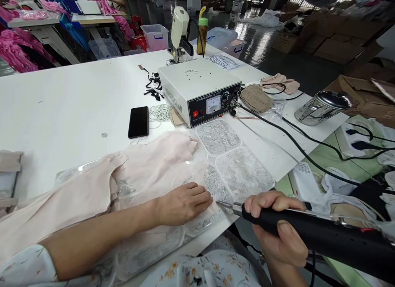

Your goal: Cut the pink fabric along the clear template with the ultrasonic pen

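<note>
My left hand (pixel 183 203) lies flat, fingers together, pressing pale pink fabric (pixel 148 167) and white lace (pixel 216 187) onto the white table (pixel 70 101). My right hand (pixel 279 229) is wrapped round a black handheld cutting tool (pixel 311 233). Its metal tip (pixel 224 204) points at the lace just right of my left fingertips. A black cable (pixel 277 132) runs from the tool to a white control box (pixel 200 89) with a dial and red switches.
A black phone (pixel 138 121) lies left of the box, beside coiled white elastic (pixel 159 113). Clear templates over lace (pixel 243 171) sit by the table edge. A fabric cutter (pixel 179 33), bottle (pixel 202 31), steel pot (pixel 322 108) and beige fabric pieces (pixel 256 98) stand farther off.
</note>
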`<act>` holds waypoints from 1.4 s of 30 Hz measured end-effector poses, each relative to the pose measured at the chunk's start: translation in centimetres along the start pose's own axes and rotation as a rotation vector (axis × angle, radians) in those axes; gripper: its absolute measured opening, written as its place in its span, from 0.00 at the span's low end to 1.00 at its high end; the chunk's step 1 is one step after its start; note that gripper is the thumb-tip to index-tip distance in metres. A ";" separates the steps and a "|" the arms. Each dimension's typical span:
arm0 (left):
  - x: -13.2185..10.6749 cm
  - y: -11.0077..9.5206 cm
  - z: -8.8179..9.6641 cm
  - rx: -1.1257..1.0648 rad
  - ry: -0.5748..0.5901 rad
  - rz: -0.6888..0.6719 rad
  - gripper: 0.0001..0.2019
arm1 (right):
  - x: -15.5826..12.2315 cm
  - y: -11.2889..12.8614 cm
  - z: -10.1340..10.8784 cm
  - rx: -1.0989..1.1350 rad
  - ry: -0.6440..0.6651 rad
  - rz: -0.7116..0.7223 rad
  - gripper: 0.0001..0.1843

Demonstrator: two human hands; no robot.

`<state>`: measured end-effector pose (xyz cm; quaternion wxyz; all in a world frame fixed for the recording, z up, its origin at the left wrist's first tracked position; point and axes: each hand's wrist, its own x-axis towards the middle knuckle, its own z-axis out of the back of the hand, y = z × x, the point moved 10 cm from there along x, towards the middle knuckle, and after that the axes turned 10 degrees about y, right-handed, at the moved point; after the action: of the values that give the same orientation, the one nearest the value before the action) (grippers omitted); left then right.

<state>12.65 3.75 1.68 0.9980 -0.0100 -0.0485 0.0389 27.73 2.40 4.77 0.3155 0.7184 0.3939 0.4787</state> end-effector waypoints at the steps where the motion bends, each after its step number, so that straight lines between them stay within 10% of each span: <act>1: 0.0 0.0 0.1 -0.002 0.000 0.003 0.15 | 0.1 0.0 0.0 0.003 -0.004 0.000 0.06; 42: -0.5 0.4 0.7 0.038 0.019 0.067 0.15 | 0.9 -0.8 -0.6 0.036 0.001 0.008 0.07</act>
<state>12.05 4.08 2.27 0.9966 0.0072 -0.0377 0.0732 27.20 3.57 4.69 0.3003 0.7252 0.3999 0.4733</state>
